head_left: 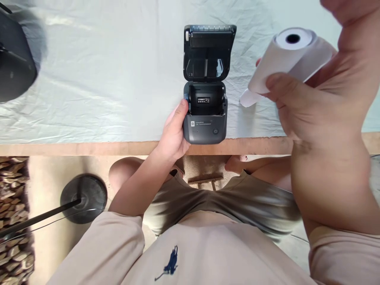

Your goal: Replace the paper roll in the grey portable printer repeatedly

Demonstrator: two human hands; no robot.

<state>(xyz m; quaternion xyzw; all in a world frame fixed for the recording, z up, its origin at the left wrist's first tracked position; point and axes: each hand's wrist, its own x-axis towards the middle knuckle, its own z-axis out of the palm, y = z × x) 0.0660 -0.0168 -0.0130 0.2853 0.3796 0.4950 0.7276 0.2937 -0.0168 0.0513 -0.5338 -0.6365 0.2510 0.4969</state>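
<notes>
A small dark printer (204, 130) stands near the table's front edge with its lid (209, 51) raised and its paper bay showing nothing inside but a label. My left hand (175, 130) grips the printer's left side, thumb by the bay's edge. Up at the right, my right hand (314, 95) holds a white paper roll (273, 63) between thumb and fingers, above the table and apart from the printer. The roll has a dark core opening facing up, and a loose strip of paper hangs from it.
A pale cloth (118, 71) covers the table, whose wooden edge (89, 149) runs across the view. A dark object (14, 59) sits at the far left. Below are a round black stand base (83, 198) with a pole, and stacked wood (13, 198).
</notes>
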